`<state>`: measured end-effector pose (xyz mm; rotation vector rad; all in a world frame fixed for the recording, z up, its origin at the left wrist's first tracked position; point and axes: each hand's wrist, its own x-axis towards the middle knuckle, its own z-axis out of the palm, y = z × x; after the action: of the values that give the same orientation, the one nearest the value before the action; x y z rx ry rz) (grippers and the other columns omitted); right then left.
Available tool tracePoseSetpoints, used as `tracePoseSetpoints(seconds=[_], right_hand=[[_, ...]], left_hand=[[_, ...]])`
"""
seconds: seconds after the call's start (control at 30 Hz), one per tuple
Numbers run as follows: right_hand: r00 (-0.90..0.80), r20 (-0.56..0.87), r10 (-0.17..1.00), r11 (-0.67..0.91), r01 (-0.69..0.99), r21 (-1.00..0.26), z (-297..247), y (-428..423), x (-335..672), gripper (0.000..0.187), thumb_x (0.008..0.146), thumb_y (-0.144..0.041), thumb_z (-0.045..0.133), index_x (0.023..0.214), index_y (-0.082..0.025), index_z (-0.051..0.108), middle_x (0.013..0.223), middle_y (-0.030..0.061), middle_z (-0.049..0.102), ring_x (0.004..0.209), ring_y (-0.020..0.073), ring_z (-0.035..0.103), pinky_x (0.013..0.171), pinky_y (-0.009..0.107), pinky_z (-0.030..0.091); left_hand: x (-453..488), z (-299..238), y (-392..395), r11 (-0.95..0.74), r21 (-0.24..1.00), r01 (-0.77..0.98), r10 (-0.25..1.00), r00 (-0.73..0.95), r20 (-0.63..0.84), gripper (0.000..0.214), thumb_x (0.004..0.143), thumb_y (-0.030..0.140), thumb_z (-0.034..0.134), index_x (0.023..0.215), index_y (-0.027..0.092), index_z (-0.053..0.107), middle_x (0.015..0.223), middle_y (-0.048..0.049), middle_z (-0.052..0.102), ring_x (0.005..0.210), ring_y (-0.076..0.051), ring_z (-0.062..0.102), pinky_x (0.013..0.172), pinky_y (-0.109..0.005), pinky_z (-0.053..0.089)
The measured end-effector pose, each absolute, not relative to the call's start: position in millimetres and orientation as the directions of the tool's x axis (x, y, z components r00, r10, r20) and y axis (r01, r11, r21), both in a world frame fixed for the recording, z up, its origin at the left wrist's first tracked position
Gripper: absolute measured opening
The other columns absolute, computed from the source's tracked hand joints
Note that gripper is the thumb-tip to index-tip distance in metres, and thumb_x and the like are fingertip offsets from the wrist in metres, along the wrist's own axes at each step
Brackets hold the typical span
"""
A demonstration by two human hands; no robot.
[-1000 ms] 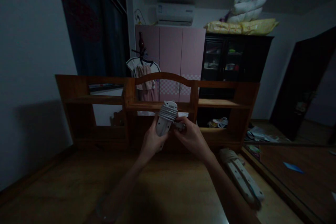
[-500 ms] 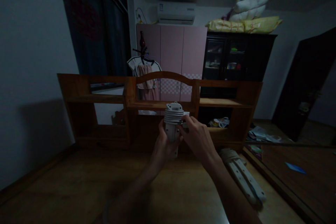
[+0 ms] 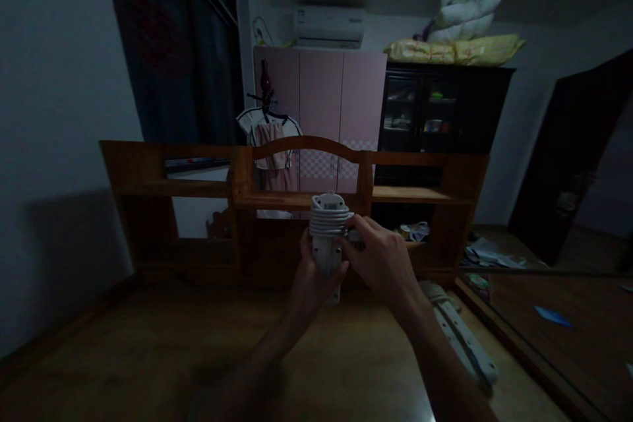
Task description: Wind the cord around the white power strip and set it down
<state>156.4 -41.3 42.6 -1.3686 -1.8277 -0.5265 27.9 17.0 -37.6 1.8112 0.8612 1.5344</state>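
Note:
A white power strip point(image 3: 325, 256) is held up in front of me, its underside with screw holes facing my way. Its white cord point(image 3: 328, 219) is wound around the upper part in several tight turns. My left hand point(image 3: 316, 273) grips the strip's lower part, thumb on the left edge. At the right side of the coil, my right hand point(image 3: 383, 254) has thumb and fingertips closed on the cord; a small white piece, perhaps the plug, shows beside the fingers. More power strips point(image 3: 467, 336), with beige cord wound at the far end, lie to the right, partly behind my right forearm.
A wooden shelf headboard point(image 3: 301, 200) spans the far edge of the wooden surface point(image 3: 316, 356). A raised wooden edge point(image 3: 499, 323) runs along the right, with a blue flat item point(image 3: 552, 316) beyond it. Clothes point(image 3: 271, 138) hang behind the headboard.
Both hands and the power strip stay nearly in place, the strip tipping slightly. My right hand has shifted a little rightward and down, still at the cord. The view has moved slightly.

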Motion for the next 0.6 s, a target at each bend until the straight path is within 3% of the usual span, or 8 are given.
tracePoseSetpoints(seconds=[0.2, 0.33, 0.4, 0.47, 0.6], right_hand=[[-0.126, 0.651, 0.749, 0.176, 0.984, -0.012, 25.8, -32.8, 171.1, 0.015, 0.089, -0.032, 0.058, 0.101, -0.023, 0.056, 0.095, 0.0032, 0.068, 0.085, 0.0213, 0.064, 0.065, 0.027, 0.036], [-0.102, 0.473, 0.875, 0.094, 0.995, 0.041, 0.9, -33.7, 200.2, 0.022, 0.084, -0.039, 0.063, 0.099, -0.024, 0.060, 0.091, 0.0046, 0.069, 0.087, 0.0241, 0.065, 0.066, 0.028, 0.038], [-0.088, 0.395, 0.915, 0.070, 0.996, 0.060, -13.0, -39.3, 215.7, 0.024, 0.082, -0.040, 0.065, 0.099, -0.025, 0.062, 0.089, 0.0049, 0.070, 0.086, 0.0250, 0.066, 0.066, 0.028, 0.038], [-0.071, 0.337, 0.939, 0.052, 0.996, 0.067, -25.8, -46.7, 230.2, 0.022, 0.081, -0.039, 0.066, 0.096, -0.024, 0.063, 0.087, 0.0054, 0.070, 0.083, 0.0253, 0.066, 0.066, 0.028, 0.039], [-0.029, 0.309, 0.951, 0.019, 0.999, 0.038, -47.0, -59.5, 256.3, 0.018, 0.081, -0.037, 0.065, 0.092, -0.023, 0.064, 0.085, 0.0071, 0.070, 0.081, 0.0263, 0.067, 0.064, 0.028, 0.039]], left_hand=[[55.3, -71.7, 12.1, -0.488, 0.863, 0.133, 0.871, 0.127, 0.474, 0.092, 0.076, 0.042, 0.065, 0.144, 0.016, 0.008, 0.114, -0.0161, 0.064, 0.096, -0.026, 0.066, 0.076, -0.034, 0.050], [71.7, -99.5, -9.3, -0.342, 0.876, 0.340, 0.934, 0.225, 0.277, 0.102, 0.081, 0.054, 0.054, 0.147, 0.017, -0.013, 0.105, -0.0133, 0.069, 0.084, -0.026, 0.069, 0.063, -0.030, 0.047], [77.5, -111.4, -22.2, -0.352, 0.818, 0.455, 0.921, 0.323, 0.216, 0.098, 0.083, 0.058, 0.048, 0.147, 0.018, -0.013, 0.094, -0.0090, 0.072, 0.078, -0.024, 0.069, 0.062, -0.028, 0.045], [84.3, -120.0, -33.1, -0.420, 0.717, 0.556, 0.891, 0.402, 0.211, 0.092, 0.083, 0.058, 0.047, 0.149, 0.019, -0.003, 0.087, -0.0063, 0.073, 0.076, -0.023, 0.069, 0.065, -0.027, 0.045], [105.9, -124.0, -46.8, -0.484, 0.550, 0.681, 0.865, 0.469, 0.179, 0.086, 0.081, 0.054, 0.049, 0.148, 0.023, 0.007, 0.093, -0.0075, 0.073, 0.083, -0.025, 0.068, 0.070, -0.030, 0.045]])
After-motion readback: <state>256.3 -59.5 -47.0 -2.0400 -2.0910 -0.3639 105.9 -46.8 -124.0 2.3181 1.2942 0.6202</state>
